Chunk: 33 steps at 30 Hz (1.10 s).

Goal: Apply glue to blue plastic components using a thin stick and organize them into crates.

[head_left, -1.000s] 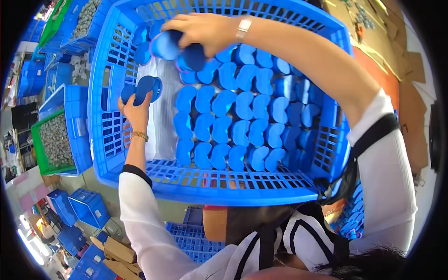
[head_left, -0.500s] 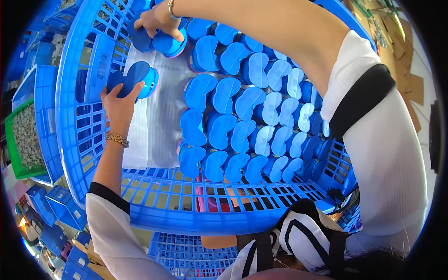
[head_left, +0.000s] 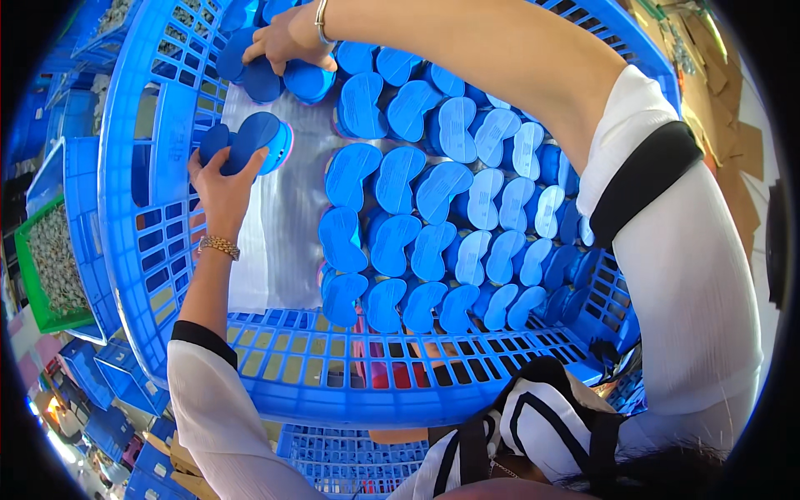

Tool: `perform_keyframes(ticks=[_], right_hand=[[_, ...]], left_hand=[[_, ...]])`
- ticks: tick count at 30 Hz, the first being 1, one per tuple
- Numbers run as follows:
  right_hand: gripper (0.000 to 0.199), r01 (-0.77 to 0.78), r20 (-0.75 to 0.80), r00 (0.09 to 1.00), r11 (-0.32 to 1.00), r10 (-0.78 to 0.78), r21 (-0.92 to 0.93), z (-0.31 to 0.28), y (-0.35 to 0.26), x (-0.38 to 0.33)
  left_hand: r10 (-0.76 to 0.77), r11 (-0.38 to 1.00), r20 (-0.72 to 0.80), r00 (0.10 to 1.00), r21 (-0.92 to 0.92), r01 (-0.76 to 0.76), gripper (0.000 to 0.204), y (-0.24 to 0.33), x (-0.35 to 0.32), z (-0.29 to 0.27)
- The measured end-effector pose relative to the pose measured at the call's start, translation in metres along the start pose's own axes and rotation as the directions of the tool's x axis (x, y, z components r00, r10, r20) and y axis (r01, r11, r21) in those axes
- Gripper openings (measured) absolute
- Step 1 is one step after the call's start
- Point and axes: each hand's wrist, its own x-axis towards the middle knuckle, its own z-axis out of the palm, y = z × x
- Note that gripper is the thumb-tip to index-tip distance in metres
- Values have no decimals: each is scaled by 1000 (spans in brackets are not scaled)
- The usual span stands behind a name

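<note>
My left hand (head_left: 223, 190) grips a blue kidney-shaped piece (head_left: 255, 138) with a shiny rim, thumb on one side and fingers on the other. It is over the left part of a large blue plastic basket (head_left: 333, 407). Farther back, my right hand (head_left: 293, 37) is closed from above round another blue kidney-shaped piece (head_left: 308, 83), with its fingertips partly hidden. Rows of similar blue pieces (head_left: 401, 177) stand on edge close together across the middle and right of the basket. Between them and my left hand lies a pale, translucent sheet (head_left: 279, 250).
The basket's slatted wall (head_left: 171, 179) rises beside my left hand. Left of it, a green tray (head_left: 58, 267) of small pieces sits by other blue crates (head_left: 125, 371). Another blue basket (head_left: 358, 454) is below the front rim. Cardboard (head_left: 737, 150) lies at the far right.
My left hand has shifted slightly right with its blue piece. My right hand has settled lower round its piece at the back. The view has shifted a little.
</note>
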Motion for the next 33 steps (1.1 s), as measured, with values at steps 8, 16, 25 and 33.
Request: perform_keyframes(ticks=[8, 16, 25, 33], right_hand=[[35, -188, -76, 981, 971, 179, -146, 31, 5, 7], [21, -353, -252, 904, 935, 346, 17, 66, -13, 4], [48, -15, -506, 841, 942, 194, 335, 52, -24, 12], [17, -197, -500, 850, 980, 169, -4, 47, -45, 46]], left_hand=[[37, 999, 25, 999, -23, -37, 69, 19, 8, 22], [-44, 997, 21, 999, 72, 42, 70, 34, 15, 26], [196, 944, 3, 981, 272, -189, 60, 57, -6, 19], [66, 971, 57, 996, 228, -77, 59, 51, -31, 11]])
